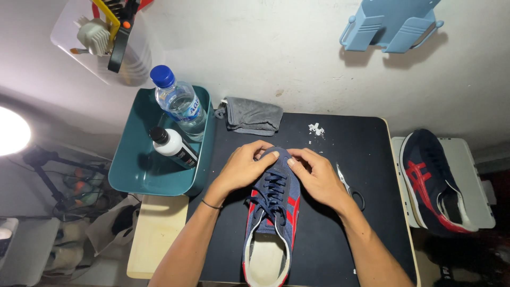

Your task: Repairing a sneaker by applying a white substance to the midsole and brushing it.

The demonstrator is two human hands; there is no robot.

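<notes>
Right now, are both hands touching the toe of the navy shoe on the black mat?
Touching. The head view shows the left hand and right hand resting on the navy shoe's toe, fingers pressed against it with no gap.

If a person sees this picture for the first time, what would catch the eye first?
Most likely the navy sneaker with red stripes in the middle of the black table, with the left hand and right hand both pressing on its toe. Next, the matching second sneaker lying at the right, and the teal tub at the left holding two bottles.
</notes>
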